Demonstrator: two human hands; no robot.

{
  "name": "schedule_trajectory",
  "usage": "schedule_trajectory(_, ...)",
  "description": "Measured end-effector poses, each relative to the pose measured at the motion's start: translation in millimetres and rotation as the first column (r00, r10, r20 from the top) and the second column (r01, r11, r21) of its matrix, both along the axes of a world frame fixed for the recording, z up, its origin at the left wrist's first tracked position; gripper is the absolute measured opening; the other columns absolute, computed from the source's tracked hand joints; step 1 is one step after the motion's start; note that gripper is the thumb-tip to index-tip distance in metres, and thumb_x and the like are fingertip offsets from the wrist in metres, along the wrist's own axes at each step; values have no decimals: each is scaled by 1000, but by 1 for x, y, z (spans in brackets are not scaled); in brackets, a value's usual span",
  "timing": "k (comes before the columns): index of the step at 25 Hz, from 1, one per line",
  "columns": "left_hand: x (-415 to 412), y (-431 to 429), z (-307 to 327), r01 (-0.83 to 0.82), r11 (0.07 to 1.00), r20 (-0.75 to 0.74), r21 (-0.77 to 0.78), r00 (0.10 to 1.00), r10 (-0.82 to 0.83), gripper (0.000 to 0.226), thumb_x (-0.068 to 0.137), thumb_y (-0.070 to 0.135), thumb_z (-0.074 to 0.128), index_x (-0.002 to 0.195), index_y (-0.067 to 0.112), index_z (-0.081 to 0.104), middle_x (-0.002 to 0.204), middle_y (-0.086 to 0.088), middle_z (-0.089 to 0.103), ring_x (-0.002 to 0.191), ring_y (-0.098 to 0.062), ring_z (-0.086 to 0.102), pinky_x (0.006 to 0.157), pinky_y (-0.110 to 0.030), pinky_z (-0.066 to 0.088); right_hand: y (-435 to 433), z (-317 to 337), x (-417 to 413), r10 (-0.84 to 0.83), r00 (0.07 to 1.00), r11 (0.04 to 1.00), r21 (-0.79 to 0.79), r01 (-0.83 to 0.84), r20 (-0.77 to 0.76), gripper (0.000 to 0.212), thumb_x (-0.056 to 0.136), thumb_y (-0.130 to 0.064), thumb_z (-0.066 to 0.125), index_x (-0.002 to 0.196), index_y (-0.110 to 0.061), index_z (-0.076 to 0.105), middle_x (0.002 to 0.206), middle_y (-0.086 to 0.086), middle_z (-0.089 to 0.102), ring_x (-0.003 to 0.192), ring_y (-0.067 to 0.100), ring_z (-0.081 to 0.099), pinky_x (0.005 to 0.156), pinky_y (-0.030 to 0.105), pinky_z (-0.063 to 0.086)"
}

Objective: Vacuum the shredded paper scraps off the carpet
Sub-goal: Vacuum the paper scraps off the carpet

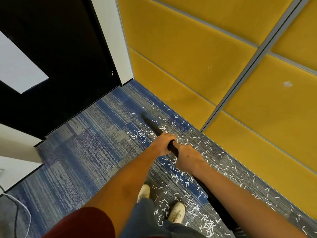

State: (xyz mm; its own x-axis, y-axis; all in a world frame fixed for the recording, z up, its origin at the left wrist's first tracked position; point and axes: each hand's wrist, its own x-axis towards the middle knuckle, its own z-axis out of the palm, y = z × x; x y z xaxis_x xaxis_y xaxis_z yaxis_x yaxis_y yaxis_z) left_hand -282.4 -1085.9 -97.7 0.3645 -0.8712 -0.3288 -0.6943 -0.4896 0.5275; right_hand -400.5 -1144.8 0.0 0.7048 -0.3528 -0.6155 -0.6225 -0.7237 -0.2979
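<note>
Scraps (188,208) litter the carpet (77,152) along the yellow wall (205,66); little looks cleared. Your left hand (163,143) and right hand (187,155) both clamp the vacuum wand (152,125), its blurred nozzle seemingly touching carpet.

Both arms reach forward and down, bare to the wrists, and meet on the tube (152,125). The left grip (162,143) is the forward one, with its fingers curled over the tube from the left, knuckles up and wrist nearly straight. The right grip (187,156) sits just behind it, almost touching, and is wrapped round the tube with its back upward. The left forearm (130,177) runs in from the near left, below a maroon sleeve (82,224). The right forearm (231,191) comes from the near right, lying over the tube behind its grip.
</note>
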Motion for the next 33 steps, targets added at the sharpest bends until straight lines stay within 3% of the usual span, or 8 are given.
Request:
schedule_trajectory(5,11,16,-5,-18,1000,-10,7,1000,18,15,84,9,66,91,15,54,105,-2,62,105,-20,51,104,-39,38,11,-3,12,63,998,998,-6,-63,-6,72,87,-4,55,149,-21,23,92,4,51,78,20,59,69,28,54)
schedule_trajectory(9,8,5,-6,5,1000,-29,-19,1000,-5,23,80,9,71,96,18,56,109,0,62,110,-23,50,104,-46,38,4,1,7,15,1000,1000,-23,-15,-22,73,87,-4,56,149,-21,22,86,1,49,76,19,60,66,27,54)
schedule_trajectory(13,4,-12,-4,28,1000,-17,-13,999,-28,21,81,6,67,96,15,56,109,-2,61,112,-25,48,103,-45,39,-6,-2,4,-23,999,1000,2,23,-22,70,82,-2,60,144,-15,31,96,7,56,80,22,64,70,33,58)
schedule_trajectory(16,15,-7,-2,13,1000,-8,-9,1000,-13,16,83,8,66,92,16,54,106,-1,61,110,-23,49,103,-42,40,-5,-4,14,-30,999,999,30,31,-22,56,82,0,59,135,-11,43,92,6,56,73,18,61,62,25,55)
schedule_trajectory(21,42,35,-18,-55,997,25,49,998,54,17,84,7,64,85,20,53,98,2,62,97,-16,54,102,-39,41,22,-13,41,56,998,997,58,-56,6,58,82,-2,57,137,-14,40,96,6,57,82,22,63,74,32,57)
schedule_trajectory(24,54,46,-21,-72,997,-2,22,997,72,20,83,7,65,83,22,52,92,5,60,95,-16,53,100,-39,43,27,-13,52,79,997,996,48,-79,0,61,83,-3,56,140,-16,37,93,5,55,82,22,63,70,29,55)
schedule_trajectory(29,61,31,-10,20,1000,-32,-2,999,-20,26,80,6,69,83,23,49,97,3,60,100,-18,55,100,-37,43,22,-9,55,-13,1000,999,42,13,6,61,82,-5,58,138,-20,39,97,7,56,83,25,64,74,38,58)
schedule_trajectory(33,71,17,-8,113,993,-27,-32,993,-113,34,75,4,71,79,25,45,90,5,56,95,-19,51,90,-41,46,23,-9,61,-98,995,995,7,98,-3,59,82,-7,60,137,-15,41,97,6,58,80,23,65,72,35,58)
